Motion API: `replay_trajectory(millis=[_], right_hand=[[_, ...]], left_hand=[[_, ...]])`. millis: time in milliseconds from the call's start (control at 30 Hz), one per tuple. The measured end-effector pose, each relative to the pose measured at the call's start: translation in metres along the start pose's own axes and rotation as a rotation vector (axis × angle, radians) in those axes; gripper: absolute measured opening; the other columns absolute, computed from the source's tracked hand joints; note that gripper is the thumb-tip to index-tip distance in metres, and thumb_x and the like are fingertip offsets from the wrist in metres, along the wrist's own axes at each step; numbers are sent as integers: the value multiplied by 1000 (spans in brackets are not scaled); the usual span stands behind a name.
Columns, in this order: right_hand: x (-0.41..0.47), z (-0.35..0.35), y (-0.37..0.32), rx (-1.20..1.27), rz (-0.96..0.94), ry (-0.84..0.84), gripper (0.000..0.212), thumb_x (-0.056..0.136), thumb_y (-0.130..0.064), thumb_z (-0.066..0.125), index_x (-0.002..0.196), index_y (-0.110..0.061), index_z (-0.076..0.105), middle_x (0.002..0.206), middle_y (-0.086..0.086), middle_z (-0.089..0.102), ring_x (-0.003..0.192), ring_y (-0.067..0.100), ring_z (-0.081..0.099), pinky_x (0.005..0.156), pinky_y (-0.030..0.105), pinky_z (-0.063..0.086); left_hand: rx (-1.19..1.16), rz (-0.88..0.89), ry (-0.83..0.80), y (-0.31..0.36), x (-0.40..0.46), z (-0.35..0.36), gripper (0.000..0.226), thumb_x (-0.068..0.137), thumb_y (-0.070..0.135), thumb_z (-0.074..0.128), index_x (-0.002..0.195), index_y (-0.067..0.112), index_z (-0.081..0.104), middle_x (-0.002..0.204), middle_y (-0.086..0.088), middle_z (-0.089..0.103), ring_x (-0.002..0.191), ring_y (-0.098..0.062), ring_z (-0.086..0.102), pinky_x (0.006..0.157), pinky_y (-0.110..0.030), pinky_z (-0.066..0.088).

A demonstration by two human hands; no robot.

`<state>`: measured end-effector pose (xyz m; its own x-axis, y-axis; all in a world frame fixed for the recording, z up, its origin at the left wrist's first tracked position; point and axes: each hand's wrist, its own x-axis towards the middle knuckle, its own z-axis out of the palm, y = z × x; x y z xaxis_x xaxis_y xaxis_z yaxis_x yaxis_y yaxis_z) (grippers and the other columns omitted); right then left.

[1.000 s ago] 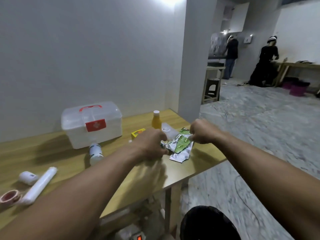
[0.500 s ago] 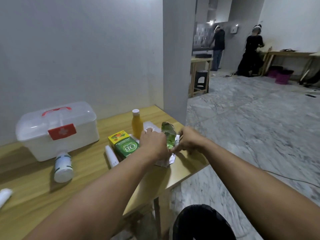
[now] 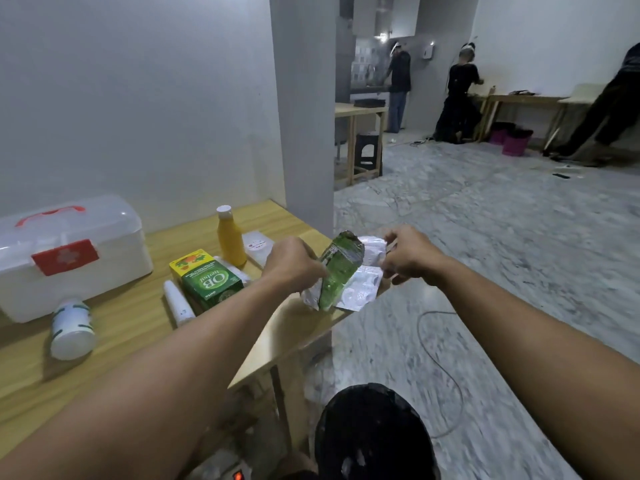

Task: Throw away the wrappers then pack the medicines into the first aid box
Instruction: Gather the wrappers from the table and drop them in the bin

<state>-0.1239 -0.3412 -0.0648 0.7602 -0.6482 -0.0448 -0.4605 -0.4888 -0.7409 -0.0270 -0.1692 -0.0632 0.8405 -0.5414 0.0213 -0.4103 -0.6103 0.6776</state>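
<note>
I have both hands out over the right-hand corner of the wooden table (image 3: 131, 327). My left hand (image 3: 292, 265) is pinched on the green wrapper (image 3: 337, 271), which stands tilted, its top leaning toward one o'clock and its lower end on the silver foil wrappers (image 3: 360, 289) at the table's edge. My right hand (image 3: 410, 252), at three o'clock from the green wrapper, is closed on the upper edge of a white blister sheet (image 3: 372, 247) just behind it. At nine o'clock from my left hand lies the green and yellow medicine box (image 3: 206, 278), flat on the table, with a white tube (image 3: 176, 303) touching its left side. The orange bottle (image 3: 230, 239) stands upright just behind that box, at about eleven o'clock from my left hand, and a small white packet (image 3: 256, 244) lies beside it. Far over at nine o'clock sits the first aid box (image 3: 69, 258), lid shut, red handle on top, with a white pill bottle (image 3: 72, 329) lying on its side just in front of it.
</note>
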Motion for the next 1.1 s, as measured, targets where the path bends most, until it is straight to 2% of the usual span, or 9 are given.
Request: replay_trajectory(millis=[100, 233, 333, 500, 633, 700, 833, 967, 1100], right_hand=[[-16, -34, 25, -8, 45, -40, 23, 75, 14, 66, 72, -7, 57, 74, 20, 65, 64, 29, 65, 63, 41, 60], [-38, -68, 71, -42, 161, -106, 17, 75, 13, 71, 79, 0, 60, 78, 25, 68, 55, 23, 67, 54, 35, 60], [-53, -70, 104, -73, 232, -150, 14, 75, 11, 72, 73, 1, 63, 70, 22, 69, 55, 21, 70, 54, 34, 61], [-66, -23, 149, -88, 311, -169, 17, 75, 12, 71, 68, -1, 62, 66, 20, 68, 61, 28, 71, 56, 36, 61], [-64, 32, 184, -50, 364, -157, 22, 72, 12, 70, 62, -4, 59, 70, 23, 70, 67, 36, 75, 65, 49, 63], [-62, 56, 200, -40, 387, -150, 22, 71, 14, 68, 60, -2, 58, 72, 26, 70, 66, 37, 74, 64, 50, 62], [-58, 96, 221, -87, 420, -210, 18, 65, 10, 73, 63, -1, 60, 71, 21, 70, 70, 34, 75, 66, 49, 62], [-54, 119, 230, -47, 477, -213, 19, 67, 11, 73, 66, -2, 59, 77, 25, 71, 72, 37, 74, 66, 50, 62], [-50, 121, 227, -31, 516, -190, 15, 73, 15, 65, 84, 5, 64, 81, 27, 70, 70, 42, 73, 66, 49, 62]], left_hand=[[-65, 19, -88, 24, -14, 15, 15, 74, 9, 74, 84, -1, 77, 85, -17, 74, 68, -26, 64, 59, -36, 54], [4, 30, -359, 50, -39, 45, 17, 74, 9, 76, 70, -2, 64, 59, -12, 48, 35, -17, 37, 37, -19, 30], [111, 43, -473, 49, -52, 83, 17, 73, 12, 79, 69, 3, 65, 51, -8, 48, 32, -16, 41, 36, -21, 34], [216, -37, -473, 6, -61, 155, 18, 74, 12, 78, 75, 2, 63, 78, -12, 71, 70, -25, 72, 64, -35, 62], [276, -76, -432, -37, -57, 193, 21, 81, 11, 65, 101, 4, 63, 92, -12, 68, 79, -26, 68, 57, -31, 50], [304, -131, -439, -54, -56, 209, 26, 85, 16, 63, 108, 4, 61, 100, -13, 67, 87, -27, 68, 60, -30, 48], [300, -228, -349, -79, -52, 229, 12, 83, 16, 67, 90, 7, 64, 89, -9, 68, 80, -26, 69, 69, -33, 57], [208, -197, -368, -98, -46, 237, 33, 80, 36, 71, 78, 5, 60, 81, 0, 65, 71, -26, 69, 73, -37, 60], [192, -119, -390, -107, -38, 231, 33, 80, 40, 70, 76, 22, 42, 91, 3, 49, 80, -20, 49, 73, -31, 42]])
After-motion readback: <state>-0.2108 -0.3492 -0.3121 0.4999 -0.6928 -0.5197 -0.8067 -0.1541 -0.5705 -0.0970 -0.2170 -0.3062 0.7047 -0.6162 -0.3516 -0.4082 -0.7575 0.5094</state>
